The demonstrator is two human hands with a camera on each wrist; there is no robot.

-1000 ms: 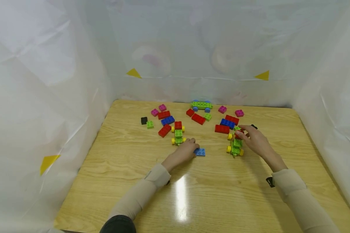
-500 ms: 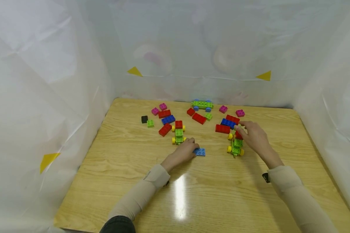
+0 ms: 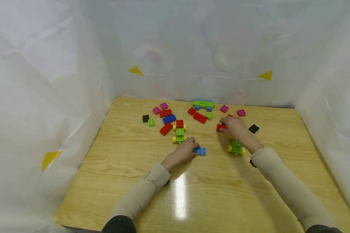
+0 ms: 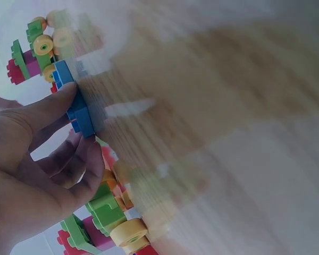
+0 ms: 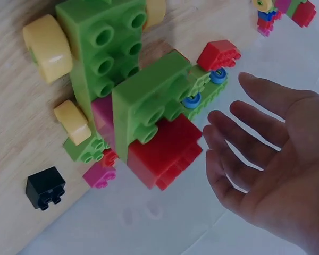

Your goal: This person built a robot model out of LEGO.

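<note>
Near the middle of the table, my left hand (image 3: 183, 152) holds a light blue brick (image 3: 202, 151). In the left wrist view the thumb presses one side of this blue brick (image 4: 81, 112). My right hand (image 3: 237, 128) hovers at the right-hand group, fingertips by a red brick (image 3: 220, 127) and partly covering a blue brick. Its fingers look loosely bent around nothing in the right wrist view. Beneath that arm stands a green wheeled car (image 3: 237, 149), partly hidden, with a red brick (image 5: 165, 149) on top. A similar car (image 3: 179, 133) with yellow wheels stands beside my left hand.
A green base with blue wheels (image 3: 203, 104) sits at the back. Red bricks (image 3: 199, 117), a blue brick (image 3: 169, 119), pink bricks (image 3: 241, 113) and small green bricks (image 3: 151, 123) lie scattered. A black brick (image 3: 253, 128) lies at right. White sheeting (image 3: 192, 58) surrounds the table.
My right hand has moved left and away from the top of the right-hand car to the red and blue bricks behind it. My left hand stays put on the blue brick.
</note>
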